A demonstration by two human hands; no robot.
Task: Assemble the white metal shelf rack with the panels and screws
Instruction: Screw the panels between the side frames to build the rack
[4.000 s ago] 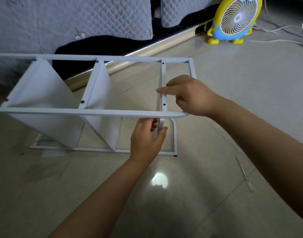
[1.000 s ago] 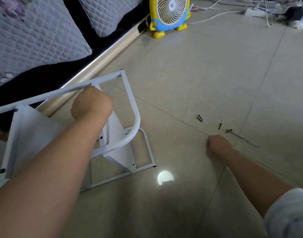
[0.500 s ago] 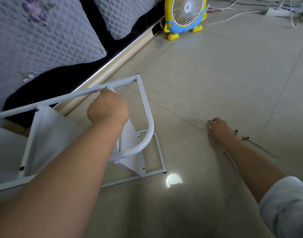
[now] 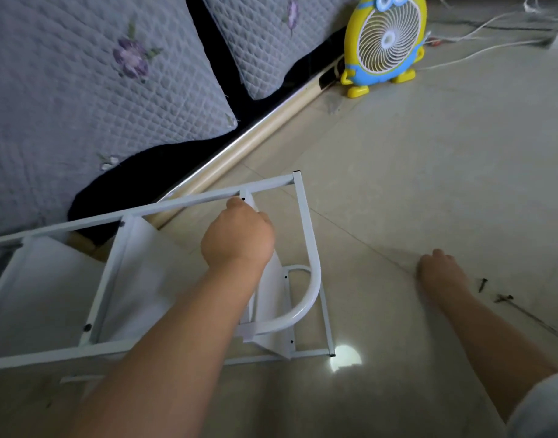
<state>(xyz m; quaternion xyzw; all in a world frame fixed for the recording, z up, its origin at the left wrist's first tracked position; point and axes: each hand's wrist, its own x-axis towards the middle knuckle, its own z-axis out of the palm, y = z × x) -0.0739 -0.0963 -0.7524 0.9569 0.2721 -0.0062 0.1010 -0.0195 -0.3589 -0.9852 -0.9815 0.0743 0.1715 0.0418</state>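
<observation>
The fingers of your left hand (image 4: 238, 240) are curled tight round a crossbar of the white metal shelf rack (image 4: 306, 222). Your right hand (image 4: 439, 273) touches the floor (image 4: 429, 184) well apart from the rack, and you cannot tell whether its fingers pinch anything. The rack lies on its side on the floor, with square white rails, one rounded corner and flat white panels (image 4: 50, 295) fixed with dark screw heads (image 4: 87, 327), and two loose screws (image 4: 482, 285) lie just beside your right hand.
</observation>
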